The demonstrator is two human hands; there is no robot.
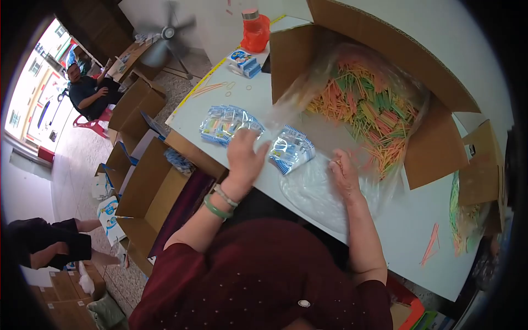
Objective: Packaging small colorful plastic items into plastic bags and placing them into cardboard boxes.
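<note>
My left hand (245,157), a little blurred, is over the near side of a row of blue-and-white striped packets (228,124). Its thumb stands apart from the fingers, and nothing shows between them. Just right of it lies another shiny blue-and-white packet (291,148) with zigzag ends. My right hand (344,173) is curled closed above clear plastic (311,190); whatever its fingers may hold is hidden. Beyond it, a large tipped cardboard box (440,151), lined with clear plastic, holds a heap of thin red, green and yellow sticks (379,104).
On the white table (404,212), a red jar (255,33), small boxes (245,63) and rubber bands (231,85) stand or lie at the back. A smaller carton (481,162) is at right. Open cartons (148,190) are on my left. Another person (91,91) sits beyond; someone (52,242) is lower left.
</note>
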